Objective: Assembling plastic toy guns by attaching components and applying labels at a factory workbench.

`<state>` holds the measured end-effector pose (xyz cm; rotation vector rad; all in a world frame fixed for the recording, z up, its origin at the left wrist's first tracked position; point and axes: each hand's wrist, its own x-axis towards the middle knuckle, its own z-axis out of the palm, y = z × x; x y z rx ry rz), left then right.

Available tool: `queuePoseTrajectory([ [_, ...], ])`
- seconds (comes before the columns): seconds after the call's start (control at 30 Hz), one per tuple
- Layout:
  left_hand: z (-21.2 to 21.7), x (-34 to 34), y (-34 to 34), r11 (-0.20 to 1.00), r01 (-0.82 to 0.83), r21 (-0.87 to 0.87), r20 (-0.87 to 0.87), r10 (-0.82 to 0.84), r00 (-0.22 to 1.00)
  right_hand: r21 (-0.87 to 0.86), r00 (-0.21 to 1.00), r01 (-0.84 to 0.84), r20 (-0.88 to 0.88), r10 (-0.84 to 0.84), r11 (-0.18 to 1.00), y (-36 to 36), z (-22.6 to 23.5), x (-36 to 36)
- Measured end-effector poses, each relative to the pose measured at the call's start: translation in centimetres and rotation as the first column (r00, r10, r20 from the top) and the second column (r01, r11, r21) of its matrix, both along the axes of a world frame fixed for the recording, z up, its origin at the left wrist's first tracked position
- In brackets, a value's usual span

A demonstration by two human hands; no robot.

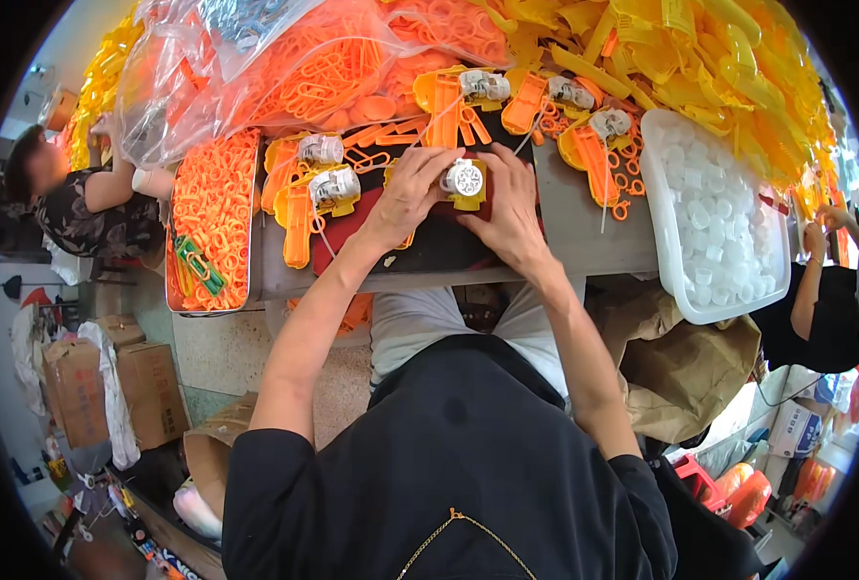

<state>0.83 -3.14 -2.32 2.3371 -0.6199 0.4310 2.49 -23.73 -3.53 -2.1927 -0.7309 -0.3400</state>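
Note:
At the near edge of the worktable, a yellow plastic toy part with a white round wheel-like piece (463,179) sits between my hands. My left hand (402,198) reaches it from the left, fingertips against the white piece and thumb hidden. My right hand (511,208) curves around the other side, with thumb below and fingertips by the upper edge. Beneath lies a dark red mat (439,253). Part-built orange and yellow toys with white mechanisms lie around: one pair (297,217) left of my left hand, others beyond my hands, and one (592,159) to the right.
A tray of orange rings (212,174) with green-handled snips (197,266) stands left. A white tub (654,155) of translucent caps stands right. Orange clips in clear bags (323,68) and yellow shells (710,68) heap at the back. Other people sit at left and right.

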Motion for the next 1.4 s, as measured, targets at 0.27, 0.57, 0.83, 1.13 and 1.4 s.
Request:
queuePoseTrajectory([
  [0.27, 2.8, -0.1, 1.3, 0.921, -0.028, -0.388, -0.213, -0.060, 0.975, 0.156, 0.973, -0.126, -0.174, 0.153, 0.980, 0.4, 3.2, -0.4],
  [0.57, 5.7, 1.4, 2.4, 0.988, 0.145, -0.060, -0.197, -0.154, 0.968, 0.215, 0.947, -0.115, -0.272, 0.172, 0.970, 0.5, 4.3, 0.1],
  [0.83, 6.6, 2.0, 1.7, 0.985, 0.174, 0.020, -0.226, -0.165, 0.960, 0.249, 0.941, -0.092, -0.296, 0.166, 0.964, 0.5, 4.6, 0.8],
  [1.13, 5.7, 1.8, 1.7, 0.989, 0.143, 0.048, -0.114, -0.137, 0.984, 0.281, 0.941, -0.073, -0.299, 0.159, 0.957, 0.6, 4.6, 0.9],
  [1.4, 5.6, 1.4, 1.4, 0.990, 0.118, 0.075, -0.049, -0.115, 0.992, 0.286, 0.931, -0.085, -0.318, 0.178, 0.954, 0.5, 4.8, 0.9],
])
